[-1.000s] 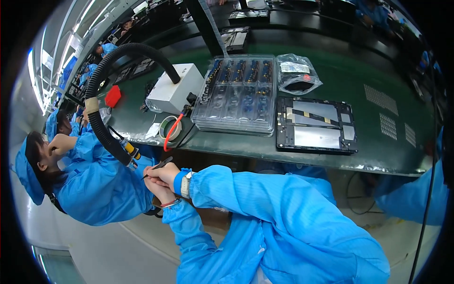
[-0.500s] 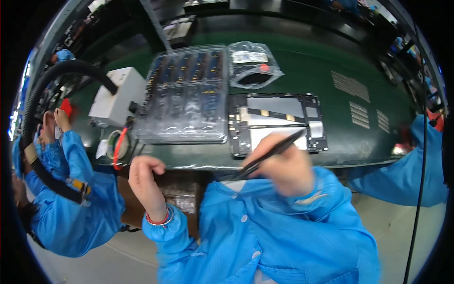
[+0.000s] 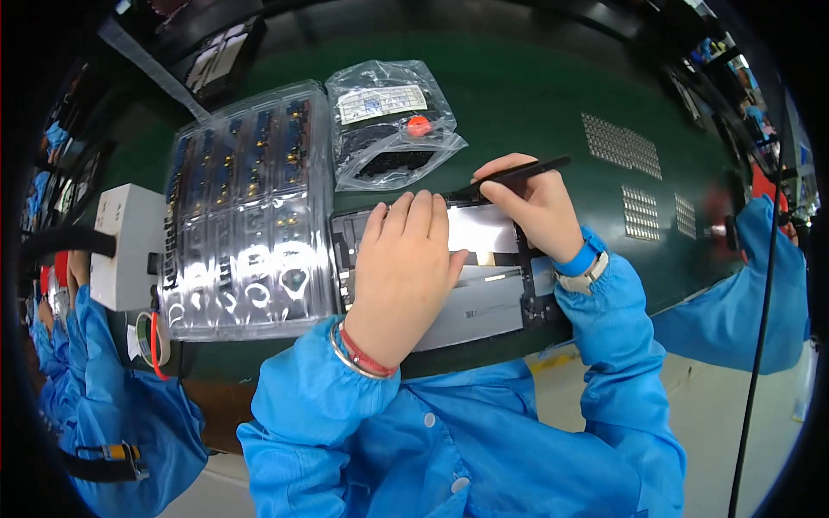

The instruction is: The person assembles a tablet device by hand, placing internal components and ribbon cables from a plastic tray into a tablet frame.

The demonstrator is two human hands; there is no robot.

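Note:
An opened tablet (image 3: 484, 304) with silver panels and a black frame lies on the green table in front of me. My left hand (image 3: 402, 263) rests flat over its left part, fingers stretched toward the far edge and thumb out to the side. My right hand (image 3: 544, 210) pinches black tweezers (image 3: 534, 169) above the tablet's far right part. The tweezers slant left, their tip at the tablet's far edge near my left fingertips. What the tip touches is too small to make out, and my left palm hides part of the tablet.
Left of the tablet stands a clear plastic tray (image 3: 250, 216) of small circuit boards, beside a white box (image 3: 131, 246) with a black hose. Behind lies a clear bag (image 3: 389, 129) with black contents. Small metal parts (image 3: 622, 145) lie right. Co-workers' blue sleeves (image 3: 734, 289) flank me.
My left hand has come from beside the table edge onto the tablet. My right hand has carried the tweezers from the near edge to the far edge. The view has shifted.

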